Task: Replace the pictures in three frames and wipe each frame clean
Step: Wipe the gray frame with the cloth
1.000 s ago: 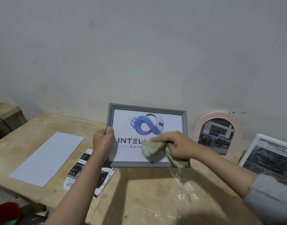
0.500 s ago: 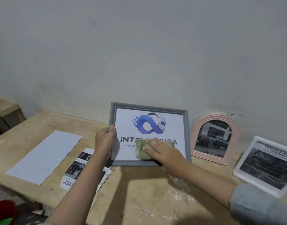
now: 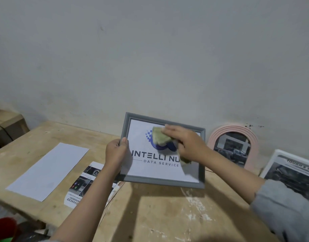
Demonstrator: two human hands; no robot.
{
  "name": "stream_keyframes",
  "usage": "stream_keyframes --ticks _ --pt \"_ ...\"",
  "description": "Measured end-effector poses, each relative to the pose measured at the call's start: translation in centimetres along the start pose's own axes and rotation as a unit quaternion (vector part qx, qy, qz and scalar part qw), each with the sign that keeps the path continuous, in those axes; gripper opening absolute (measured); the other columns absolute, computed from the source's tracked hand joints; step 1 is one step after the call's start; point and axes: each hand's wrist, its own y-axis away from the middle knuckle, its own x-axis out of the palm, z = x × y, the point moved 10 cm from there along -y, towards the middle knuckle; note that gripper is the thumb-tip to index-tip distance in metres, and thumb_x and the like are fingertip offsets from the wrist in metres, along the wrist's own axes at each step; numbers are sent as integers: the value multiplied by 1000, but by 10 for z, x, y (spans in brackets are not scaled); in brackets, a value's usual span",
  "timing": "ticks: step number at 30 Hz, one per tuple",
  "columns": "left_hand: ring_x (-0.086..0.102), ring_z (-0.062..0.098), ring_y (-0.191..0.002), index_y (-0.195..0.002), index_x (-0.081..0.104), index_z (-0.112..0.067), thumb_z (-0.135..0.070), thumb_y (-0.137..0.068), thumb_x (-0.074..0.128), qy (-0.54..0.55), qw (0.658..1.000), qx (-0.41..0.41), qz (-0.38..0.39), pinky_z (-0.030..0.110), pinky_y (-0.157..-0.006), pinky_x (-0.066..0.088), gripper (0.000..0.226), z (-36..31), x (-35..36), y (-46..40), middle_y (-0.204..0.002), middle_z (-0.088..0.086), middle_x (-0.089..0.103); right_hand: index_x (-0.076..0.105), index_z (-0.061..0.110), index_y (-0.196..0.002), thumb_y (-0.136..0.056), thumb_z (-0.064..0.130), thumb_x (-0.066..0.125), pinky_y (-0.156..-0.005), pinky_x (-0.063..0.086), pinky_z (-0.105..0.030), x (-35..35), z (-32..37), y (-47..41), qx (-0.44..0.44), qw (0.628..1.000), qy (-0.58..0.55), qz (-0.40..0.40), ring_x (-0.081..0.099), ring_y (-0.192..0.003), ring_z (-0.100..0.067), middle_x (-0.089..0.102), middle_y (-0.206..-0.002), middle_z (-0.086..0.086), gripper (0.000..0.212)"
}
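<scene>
A dull grey wall (image 3: 150,58), scuffed and specked with dark spots at the right, is rising behind a pale wooden table (image 3: 159,215) that is showing white smears under dim light.

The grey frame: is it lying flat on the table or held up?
Held up and tilted. The left hand grips the grey frame's left edge, and its shadow falls on the table below.

We read "INTELLI NU" and "DATA SERVICE" on the grey frame's picture (image 3: 155,165); "TOUGH & AG" on the white frame (image 3: 293,173), right edge; "ADVANCED" on the leaflet (image 3: 84,187), lower left.
</scene>
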Motion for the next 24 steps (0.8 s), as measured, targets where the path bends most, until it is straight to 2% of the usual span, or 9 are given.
stream_keyframes --ticks 4,7,9,14,16,18,19,21,24 --pt "32 16 -67 -70 41 -9 -22 -97 46 26 999 -6 19 29 -61 25 31 -1 8 1 -69 7 33 43 18 -136 -69 -7 63 -71 55 -53 21 -9 -22 -44 986 162 -21 47 -122 -47 42 -145 -15 73" --pt "35 17 -69 -73 46 -10 -24 -97 46 50 998 -23 14 30 -63 28 28 2 8 -4 -71 7 39 37 15 -136 -62 -9 75 -78 54 -54 55 -2 -7 -91 974 206 2 44 -124 -48 43 -144 -16 86" --pt "34 17 -68 -73 44 -11 -25 -97 46 57 998 -35 3 29 -62 27 28 6 3 -7 -72 7 37 38 15 -137 -62 -10 75 -78 55 -51 72 7 10 -110 976 189 10 42 -126 -47 41 -145 -14 88" --pt "33 19 -73 -75 46 -10 -25 -97 46 65 997 -47 -17 29 -62 26 26 16 -6 -11 -76 8 37 42 18 -134 -50 -14 65 -50 51 -26 103 25 56 -160 965 192 76 52 -120 -42 48 -140 -10 92" --pt "35 19 -74 -78 50 -12 -26 -96 47 69 996 -54 -28 30 -65 28 23 20 -9 -15 -78 6 40 41 22 -137 -52 -13 51 -58 53 -31 110 27 70 -151 971 131 134 47 -126 -40 43 -145 -7 92" --pt "35 19 -74 -79 50 -12 -26 -96 47 65 996 -56 -30 30 -64 29 22 21 -11 -17 -79 6 40 40 28 -141 -62 -9 37 -88 51 -41 109 23 76 -102 977 28 185 37 -136 -31 34 -150 1 87" --pt "35 19 -74 -78 49 -11 -26 -97 47 63 996 -57 -28 30 -63 28 23 22 -10 -17 -78 7 39 42 30 -140 -66 -8 35 -99 45 -39 105 18 77 -67 977 -21 201 36 -137 -22 35 -150 6 83" --pt "35 18 -74 -78 48 -10 -26 -97 47 63 996 -63 -27 29 -61 29 25 25 -9 -15 -78 8 39 50 29 -134 -73 -7 37 -105 40 -30 91 12 69 -10 973 -89 213 44 -130 -10 47 -142 8 72" --pt "39 18 -77 -80 50 -13 -31 -94 49 81 993 -82 -18 31 -67 33 23 30 -3 -9 -81 6 43 56 25 -130 -75 -7 35 -106 38 -24 60 8 40 24 976 -125 175 50 -124 -9 57 -132 6 67"
